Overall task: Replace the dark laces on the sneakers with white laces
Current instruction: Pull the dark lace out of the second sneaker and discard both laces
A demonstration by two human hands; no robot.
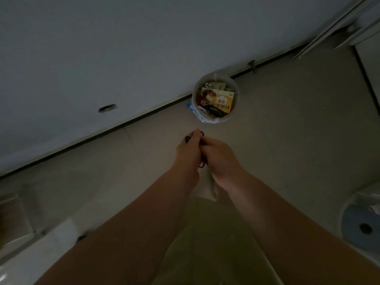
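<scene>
1. Head camera view, dim light: two bare forearms reach from 6 o'clock toward the centre, over a pale tiled floor (287, 120).
2. Left hand (188, 151) and right hand (219, 157) meet at the centre, touching, fingers curled around a bunched thin dark shoelace (202, 164).
3. Small loops of lace poke out at the fingertips and hang between the wrists.
4. Just beyond the hands, toward 12 o'clock, stands a round white waste bin with a clear liner (236, 95), holding yellow and brown food packets and a dark cord-like tangle.
5. Behind the bin, a plain white wall (123, 48) meets the floor along a dark baseboard.
</scene>
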